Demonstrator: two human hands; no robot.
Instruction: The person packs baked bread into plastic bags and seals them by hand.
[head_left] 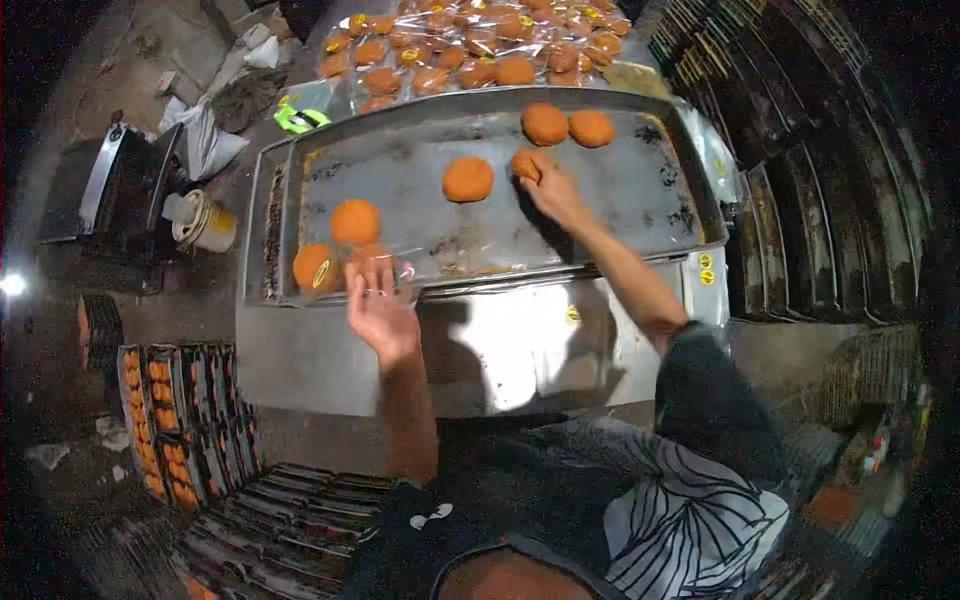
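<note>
On the metal tray point(400, 225), my right hand point(550, 190) grips a round orange-brown bun point(526, 164) with its fingers closed around it. Two more buns point(545, 124) sit just beyond it, and a single bun point(467, 179) lies to its left. My left hand point(383, 312) is at the tray's near edge, palm up, fingers spread. Clear plastic film point(400, 272) lies about its fingertips, with a bun partly hidden behind them. Beside that hand are a bun with a yellow label point(318, 268) and another bun point(355, 222).
Behind the tray lies a heap of bagged, labelled buns point(480, 50). A bright green tape dispenser point(300, 120) is at the tray's far left corner. A white bucket point(208, 222) stands left. Dark baking pans point(800, 230) are stacked right; racks of buns point(165, 420) stand lower left.
</note>
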